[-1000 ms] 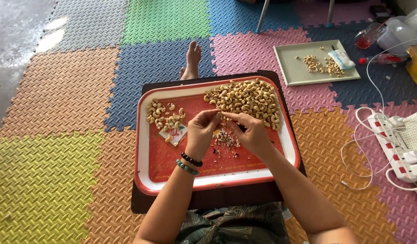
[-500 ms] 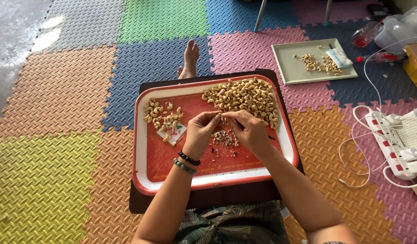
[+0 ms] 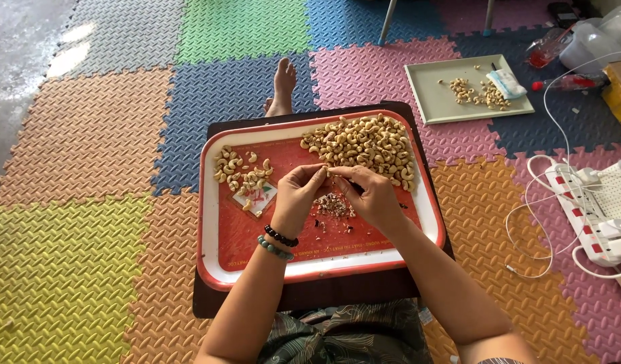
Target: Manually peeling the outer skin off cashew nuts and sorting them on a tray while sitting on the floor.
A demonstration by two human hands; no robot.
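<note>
A red tray with a white rim (image 3: 209, 222) rests on my lap over a dark board. A big heap of cashew nuts (image 3: 364, 143) fills its far right corner, and a smaller group of cashews (image 3: 242, 175) lies at the far left. My left hand (image 3: 298, 197) and my right hand (image 3: 371, 195) meet above the tray's middle, fingertips pinched together on one cashew nut (image 3: 326, 172). My right hand also grips a thin dark tool. Below the hands lies a small pile of skin scraps (image 3: 335, 205). Two bead bracelets circle my left wrist.
A pale green tray (image 3: 438, 101) with a few nuts and a small packet sits on the mat at the far right. A white power strip (image 3: 593, 216) with cables lies to the right. My bare foot (image 3: 282, 87) sticks out beyond the tray. Colourful foam mats cover the floor.
The hands stay pinched on the nut with only small finger movements. The camera view has shifted slightly.
</note>
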